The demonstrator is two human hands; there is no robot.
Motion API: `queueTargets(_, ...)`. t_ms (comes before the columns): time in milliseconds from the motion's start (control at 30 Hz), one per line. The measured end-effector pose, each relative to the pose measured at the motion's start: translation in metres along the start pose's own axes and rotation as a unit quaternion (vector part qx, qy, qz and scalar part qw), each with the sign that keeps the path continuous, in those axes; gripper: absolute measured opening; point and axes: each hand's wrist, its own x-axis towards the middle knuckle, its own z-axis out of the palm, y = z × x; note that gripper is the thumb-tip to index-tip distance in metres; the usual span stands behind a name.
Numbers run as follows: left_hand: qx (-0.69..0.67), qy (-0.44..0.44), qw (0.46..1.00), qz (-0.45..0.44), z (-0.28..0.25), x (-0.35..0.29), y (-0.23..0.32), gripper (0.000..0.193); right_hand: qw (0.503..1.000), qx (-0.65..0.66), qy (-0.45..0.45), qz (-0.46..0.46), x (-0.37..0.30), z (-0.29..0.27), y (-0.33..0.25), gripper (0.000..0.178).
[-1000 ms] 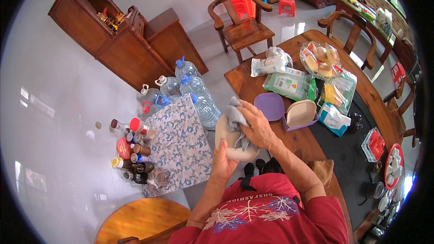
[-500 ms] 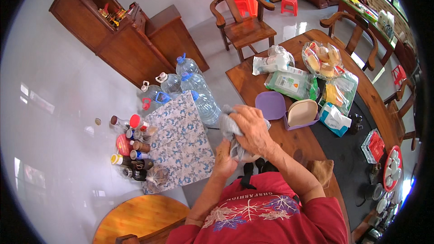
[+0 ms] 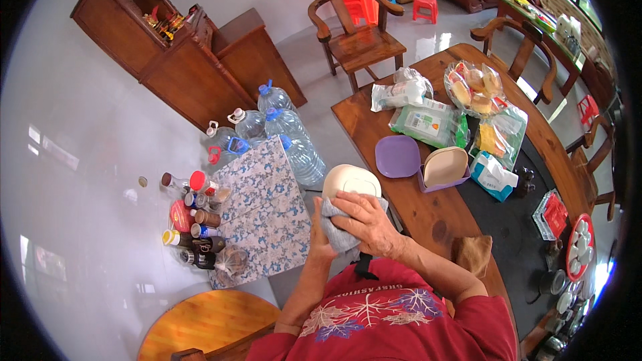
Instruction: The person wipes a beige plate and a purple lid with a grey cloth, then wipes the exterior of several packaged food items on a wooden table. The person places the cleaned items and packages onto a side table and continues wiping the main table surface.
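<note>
The right grip point(image 3: 369, 222) is closed over a grey cloth point(image 3: 340, 234), pressing it to a cream rounded-square dish point(image 3: 352, 180). The left grip point(image 3: 319, 239) sits against the cloth's left side; I can't tell how far its partly hidden fingers close. The dish is held up left of the wooden surface point(image 3: 416, 212), where a purple dish point(image 3: 398, 158) lies beside nested beige ones point(image 3: 446, 167).

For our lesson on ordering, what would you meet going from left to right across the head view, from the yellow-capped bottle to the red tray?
Yellow-capped bottle → floral-patterned surface → cream dish → purple square tray → purple container → blue-and-white packet → red tray.
</note>
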Motion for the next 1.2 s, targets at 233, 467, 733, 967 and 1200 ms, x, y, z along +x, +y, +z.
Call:
queueTargets(233, 0.324, -0.088, 0.94, 0.061, 0.04, -0.007, 0.05, 0.04, 0.993, -0.046, 0.042, 0.101, 0.039, -0.02, 0.011, 0.046)
queueTargets(467, -0.085, -0.058, 0.993, -0.058, 0.064, 0.002, 0.057, 0.062, 0.93, 0.1, 0.176, 0.307, 0.017, -0.005, 0.044, 0.034)
queueTargets(733, -0.104, 0.062, 0.986, -0.112, 0.069, 0.007, 0.055, 0.062, 0.977, -0.072, 0.119, 0.165, -0.025, 0.026, 0.009, 0.054)
queueTargets(967, -0.135, 0.033, 0.972, -0.191, 0.045, -0.005, 0.028, 0.05, 0.983, -0.062, 0.108, 0.136, 0.013, 0.004, 0.018, 0.055)
queueTargets(1200, -0.678, -0.042, 0.708, -0.191, 0.009, 0.008, 0.015, 0.048, 0.996, -0.07, 0.059, 0.022, 0.031, 0.01, 0.004, 0.05)
